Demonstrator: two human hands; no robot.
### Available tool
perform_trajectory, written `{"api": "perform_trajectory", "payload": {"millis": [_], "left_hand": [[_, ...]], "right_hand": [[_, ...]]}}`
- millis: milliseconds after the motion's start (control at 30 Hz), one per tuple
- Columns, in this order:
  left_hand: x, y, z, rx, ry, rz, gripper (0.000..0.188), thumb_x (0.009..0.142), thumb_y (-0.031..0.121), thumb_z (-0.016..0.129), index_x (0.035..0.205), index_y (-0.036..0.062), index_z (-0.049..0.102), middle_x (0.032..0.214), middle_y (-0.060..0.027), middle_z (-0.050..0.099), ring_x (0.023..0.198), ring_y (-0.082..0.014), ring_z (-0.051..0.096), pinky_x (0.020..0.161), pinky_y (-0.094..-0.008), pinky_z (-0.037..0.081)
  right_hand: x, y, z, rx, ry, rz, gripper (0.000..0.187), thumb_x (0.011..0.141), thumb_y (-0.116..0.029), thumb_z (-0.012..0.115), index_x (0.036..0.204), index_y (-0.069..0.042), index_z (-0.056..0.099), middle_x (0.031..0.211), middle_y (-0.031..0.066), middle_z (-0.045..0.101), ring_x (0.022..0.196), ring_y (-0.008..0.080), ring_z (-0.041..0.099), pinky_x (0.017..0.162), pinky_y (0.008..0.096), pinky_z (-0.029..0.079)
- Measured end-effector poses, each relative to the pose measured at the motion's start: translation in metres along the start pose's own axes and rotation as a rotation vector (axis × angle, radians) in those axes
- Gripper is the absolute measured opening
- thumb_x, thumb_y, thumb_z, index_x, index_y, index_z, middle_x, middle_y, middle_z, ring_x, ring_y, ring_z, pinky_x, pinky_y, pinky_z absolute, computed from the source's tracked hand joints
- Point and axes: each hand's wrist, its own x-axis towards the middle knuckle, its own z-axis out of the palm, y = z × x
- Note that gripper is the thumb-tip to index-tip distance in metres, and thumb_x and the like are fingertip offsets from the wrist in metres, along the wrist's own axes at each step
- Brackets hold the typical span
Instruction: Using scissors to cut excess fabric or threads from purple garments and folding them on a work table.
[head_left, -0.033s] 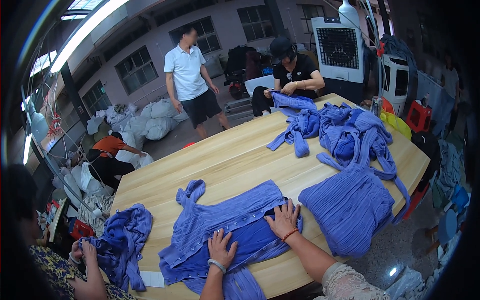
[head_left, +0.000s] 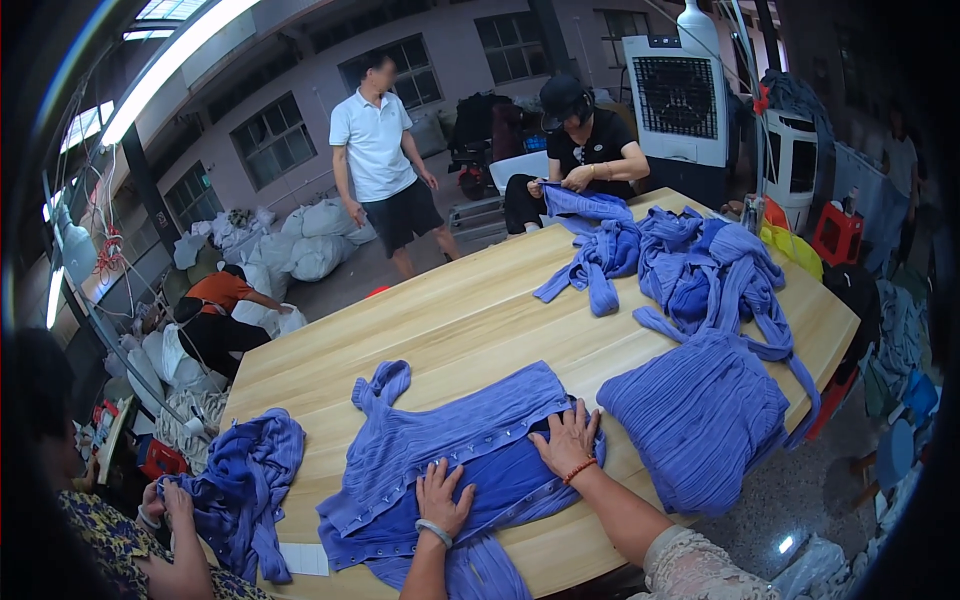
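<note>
A blue-violet ribbed cardigan lies spread on the wooden table before me, its front partly opened along a row of small snaps or buttons. My left hand rests flat on its darker inner side, fingers spread. Near the collar end, my right hand lies with fingers stretched over the cardigan's edge. Neither hand grips the cloth. One sleeve sticks out at the far left of the garment, and another hangs toward the table's near edge. To the right of my right hand sits a stack of folded blue-violet knitwear.
A heap of tangled blue-violet garments covers the far right of the wooden table. At left, a co-worker's hands hold another blue garment. Across the table, a seated person handles one too. White paper lies near the front edge.
</note>
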Motion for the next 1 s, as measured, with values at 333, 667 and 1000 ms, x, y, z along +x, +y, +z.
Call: {"api": "perform_trajectory", "payload": {"millis": [333,667,1000], "left_hand": [[0.0045,0.0046,-0.0047,0.005,-0.031,-0.01,0.046,0.086,0.037,0.063,0.126,0.0122,0.061,0.144,-0.0167,0.043,0.137,-0.037,0.033,0.113,-0.0544,0.017],[0.0038,0.0016,-0.0024,-0.005,-0.005,-0.001,0.046,0.084,0.037,0.065,0.124,0.0133,0.062,0.142,-0.0162,0.045,0.137,-0.035,0.034,0.114,-0.0512,0.016],[0.0022,0.0051,-0.0053,-0.003,-0.027,0.0,0.047,0.085,0.037,0.064,0.125,0.0124,0.061,0.143,-0.0169,0.043,0.137,-0.0374,0.033,0.113,-0.055,0.018]], "right_hand": [[0.0034,-0.0007,-0.0008,-0.004,-0.015,0.006,0.056,0.087,-0.049,0.058,0.12,-0.003,0.06,0.138,0.0236,0.045,0.139,0.042,0.022,0.11,0.0647,0.008],[0.0031,-0.0018,-0.0025,-0.001,-0.03,-0.003,0.055,0.087,-0.048,0.059,0.119,-0.003,0.061,0.133,0.0244,0.048,0.138,0.0421,0.024,0.11,0.0644,0.009],[0.0013,0.0006,0.0017,0.002,-0.018,0.004,0.058,0.086,-0.05,0.059,0.12,-0.003,0.06,0.131,0.0258,0.049,0.139,0.0425,0.022,0.112,0.0621,0.007]]}}
